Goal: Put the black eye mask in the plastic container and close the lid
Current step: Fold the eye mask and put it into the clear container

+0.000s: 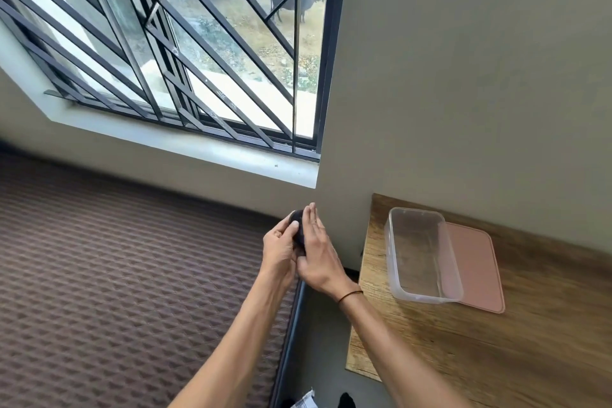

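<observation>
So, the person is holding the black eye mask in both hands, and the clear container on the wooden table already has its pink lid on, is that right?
Not quite: the head view shows the container open, with the pink lid lying flat on the wooden table beside it. The rest holds: the left hand and right hand hold the black eye mask between them.

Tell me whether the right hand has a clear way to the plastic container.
Probably yes. The right hand is beside the table, and the plastic container stands open and unblocked, its lid lying on the far side.
</observation>
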